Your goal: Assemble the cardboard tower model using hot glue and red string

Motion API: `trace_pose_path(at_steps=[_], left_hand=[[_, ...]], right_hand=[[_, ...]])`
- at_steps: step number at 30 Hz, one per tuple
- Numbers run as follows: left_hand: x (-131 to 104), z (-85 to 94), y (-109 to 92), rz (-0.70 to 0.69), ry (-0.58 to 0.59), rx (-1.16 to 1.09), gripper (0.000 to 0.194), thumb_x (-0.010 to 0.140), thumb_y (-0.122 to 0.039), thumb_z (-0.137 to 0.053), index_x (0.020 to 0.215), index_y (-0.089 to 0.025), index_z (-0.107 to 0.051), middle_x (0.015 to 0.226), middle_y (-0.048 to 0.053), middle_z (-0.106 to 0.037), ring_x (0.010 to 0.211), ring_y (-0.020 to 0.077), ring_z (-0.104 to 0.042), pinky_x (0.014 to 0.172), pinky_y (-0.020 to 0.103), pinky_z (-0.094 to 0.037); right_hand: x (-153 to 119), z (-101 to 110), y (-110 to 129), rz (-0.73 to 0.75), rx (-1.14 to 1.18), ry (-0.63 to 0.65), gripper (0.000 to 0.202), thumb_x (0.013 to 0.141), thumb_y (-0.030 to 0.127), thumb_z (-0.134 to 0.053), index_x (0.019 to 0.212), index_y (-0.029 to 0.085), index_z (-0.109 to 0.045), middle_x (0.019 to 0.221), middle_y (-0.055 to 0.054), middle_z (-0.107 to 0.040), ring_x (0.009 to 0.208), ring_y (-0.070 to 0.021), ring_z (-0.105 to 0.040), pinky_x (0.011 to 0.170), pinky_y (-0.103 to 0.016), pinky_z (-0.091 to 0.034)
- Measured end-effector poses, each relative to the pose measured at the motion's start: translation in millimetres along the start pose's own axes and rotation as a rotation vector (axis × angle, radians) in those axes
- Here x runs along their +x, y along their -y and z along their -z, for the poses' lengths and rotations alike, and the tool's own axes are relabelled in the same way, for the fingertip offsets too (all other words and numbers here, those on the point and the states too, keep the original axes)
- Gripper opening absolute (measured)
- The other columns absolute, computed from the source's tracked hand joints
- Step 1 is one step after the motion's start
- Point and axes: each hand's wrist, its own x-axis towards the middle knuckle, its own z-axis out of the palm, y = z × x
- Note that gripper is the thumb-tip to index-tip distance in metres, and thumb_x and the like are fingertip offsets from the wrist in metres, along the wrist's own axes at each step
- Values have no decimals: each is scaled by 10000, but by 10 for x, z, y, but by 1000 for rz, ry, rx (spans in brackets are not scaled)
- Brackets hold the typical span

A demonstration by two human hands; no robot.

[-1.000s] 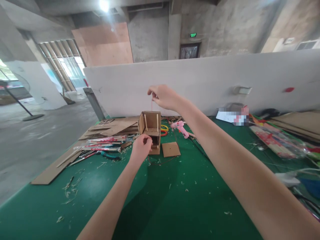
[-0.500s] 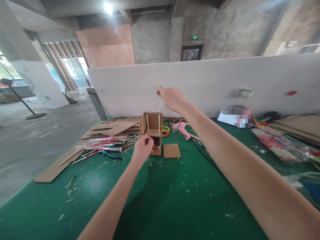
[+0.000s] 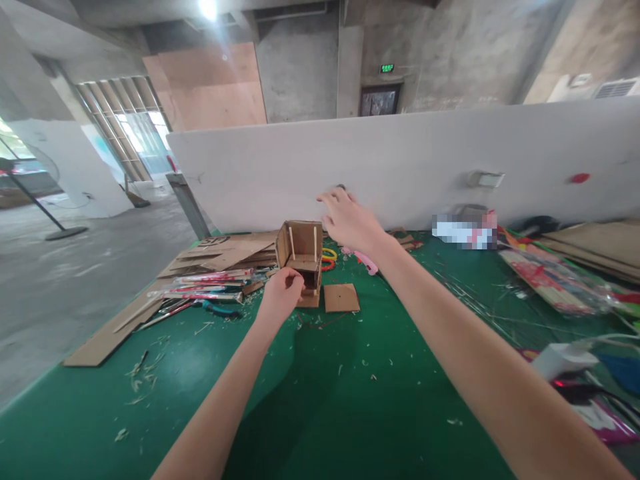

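A small cardboard box (image 3: pixel 306 248) with upright wooden sticks stands on the green table. My left hand (image 3: pixel 283 290) is closed at its lower left front; what its fingertips pinch is too small to make out. Above and to the right of the box, my right hand (image 3: pixel 347 217) is raised with its fingers apart, and nothing shows between them. A square cardboard piece (image 3: pixel 341 298) with a small hole lies right of the box. The pink glue gun (image 3: pixel 367 262) is partly hidden behind my right hand and forearm.
Cardboard sheets (image 3: pixel 235 252), wrapped sticks (image 3: pixel 215 283) and teal-handled pliers (image 3: pixel 217 309) lie left of the box. Yellow and orange rings (image 3: pixel 329 260) sit behind it. Packaged materials (image 3: pixel 545 283) and a white plug (image 3: pixel 565 360) are at the right. A white partition (image 3: pixel 400 160) borders the back.
My right hand has opened and moved slightly down and right; the red thread below it no longer shows. My left hand stays by the box. The view has shifted a little.
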Motion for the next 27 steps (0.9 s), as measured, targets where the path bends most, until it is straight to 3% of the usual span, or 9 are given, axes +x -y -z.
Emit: trace_pose_path(at_steps=[2,4,6,8,13,23,27], left_hand=[[2,-2,0,-16,-2,1,129,785,-286,-497,792,-175,-564,676,2,-639,473,112,-575,460,206,-444],[3,1,-3,-36,-5,6,134,791,-292,-494,793,-177,-561,676,2,-640,475,116,-580,460,209,-441],[3,13,-13,-56,-5,17,142,798,-299,-491,797,-176,-562,651,-2,-633,468,125,-581,455,216,-435],[6,32,-27,-79,-4,38,150,801,-300,-494,794,-172,-572,607,-8,-615,459,133,-572,456,225,-428],[9,67,-58,-146,-21,106,169,807,-294,-506,769,-164,-608,612,10,-630,538,152,-590,529,241,-441],[-58,124,-190,-223,-30,249,172,854,-281,-508,810,-184,-644,751,31,-697,695,178,-648,654,263,-479],[-93,195,-341,-264,-117,365,134,846,-222,-515,894,-179,-632,859,65,-701,812,226,-650,760,318,-473]], right_hand=[[-226,-16,120,-50,89,-16,299,927,193,-391,1188,167,-536,1181,-136,-599,959,-248,-586,668,-329,-405],[-432,-74,221,-40,160,106,264,911,195,-409,1136,203,-547,978,-78,-664,765,-195,-597,620,-310,-366],[-584,-186,281,30,233,239,266,862,190,-495,1118,223,-559,934,-50,-675,747,-179,-596,608,-288,-345],[-669,-331,299,92,302,287,280,838,180,-541,1115,216,-572,970,-51,-678,812,-182,-600,625,-274,-353],[-679,-589,289,105,392,213,233,859,125,-517,1046,201,-633,1021,-46,-680,897,-168,-597,697,-260,-383],[-682,-685,295,79,328,132,151,885,146,-519,923,180,-661,963,-51,-681,875,-177,-606,669,-264,-384],[-673,-704,245,89,357,127,158,893,158,-528,914,199,-679,914,-24,-687,851,-167,-604,671,-257,-377]])
